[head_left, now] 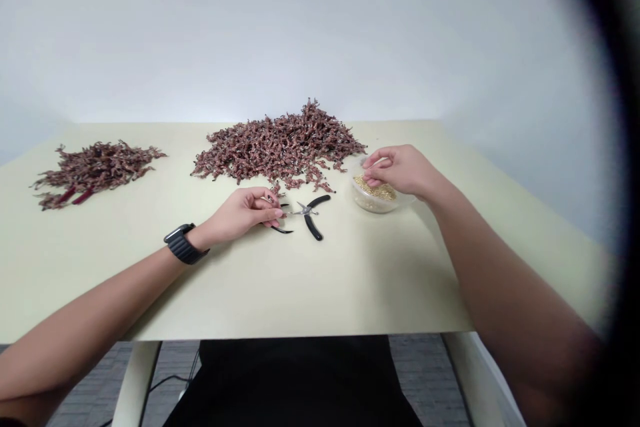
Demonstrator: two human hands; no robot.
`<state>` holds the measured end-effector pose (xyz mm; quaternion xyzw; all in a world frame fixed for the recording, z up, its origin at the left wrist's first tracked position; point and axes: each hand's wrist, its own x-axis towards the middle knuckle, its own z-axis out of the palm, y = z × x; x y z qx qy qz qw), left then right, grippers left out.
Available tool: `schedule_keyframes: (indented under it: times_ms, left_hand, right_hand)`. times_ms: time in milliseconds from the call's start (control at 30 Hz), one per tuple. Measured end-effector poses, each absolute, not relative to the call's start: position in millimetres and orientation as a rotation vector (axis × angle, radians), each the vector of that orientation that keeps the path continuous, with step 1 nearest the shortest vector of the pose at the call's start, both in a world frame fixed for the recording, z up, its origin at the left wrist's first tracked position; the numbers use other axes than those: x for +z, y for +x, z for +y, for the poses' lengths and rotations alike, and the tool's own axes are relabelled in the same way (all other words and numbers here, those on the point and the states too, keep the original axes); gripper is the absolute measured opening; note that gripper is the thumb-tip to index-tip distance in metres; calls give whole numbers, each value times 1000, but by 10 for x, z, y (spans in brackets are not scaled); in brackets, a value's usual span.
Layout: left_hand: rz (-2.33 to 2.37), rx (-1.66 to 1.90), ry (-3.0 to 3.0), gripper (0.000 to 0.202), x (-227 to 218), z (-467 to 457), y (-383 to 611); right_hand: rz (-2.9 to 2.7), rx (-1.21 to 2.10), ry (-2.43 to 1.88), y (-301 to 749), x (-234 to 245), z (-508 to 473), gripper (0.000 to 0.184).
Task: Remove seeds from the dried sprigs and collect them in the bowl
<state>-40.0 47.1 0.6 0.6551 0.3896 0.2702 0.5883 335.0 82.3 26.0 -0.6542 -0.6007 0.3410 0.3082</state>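
My left hand (255, 208) is closed, its thumb and fingers pinching a small reddish-brown piece (285, 215), mostly hidden by the fingers. Just right of those fingertips lie pliers (311, 215) with silver jaws and black handles spread apart. Thin curved black handles (283, 231) of another tool stick out from beneath the left hand; its remainder is hidden. My right hand (395, 170) is over a round clear plastic tub (375, 204), fingers bent and tips brought together at the small gold-coloured pieces (383, 190) inside. Whatever those fingertips hold is too small to make out.
A large heap of small reddish-brown, dark-tipped pieces (280, 147) lies at the back middle of the pale yellow table (300, 293). A smaller pile of similar pieces (103, 167) sits at the left, with two dark red strips (83, 197) at its front. Behind stands a white wall (225, 33).
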Motion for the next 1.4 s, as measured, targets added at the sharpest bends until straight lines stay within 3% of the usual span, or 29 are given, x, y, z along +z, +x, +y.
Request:
schedule_keyframes:
  times_ms: [367,500,600,733,933,1400]
  left_hand:
    - [883,668,1501,34,-73,511,-406]
    - [846,734,1498,29,-62,535,-401]
    - [808,747,1542,19,13,540,-351]
    - [800,748,1610,3,196,522,-174]
    - [740,884,1723,23,337,398,123]
    - [855,762,2165,25,152,220,86]
  right_hand:
    - [-1666,880,-1750,3345,267,819,19]
    - [-1724,602,-1753,3308,286,796,23]
    - [-1607,451,-1595,3166,385,679,14]
    - [-1481,924,-1241,2843,551,407,33]
    - [-1407,1425,-1044,2498,458,200,44]
    - [-1459,1634,-961,2273,159,136,42]
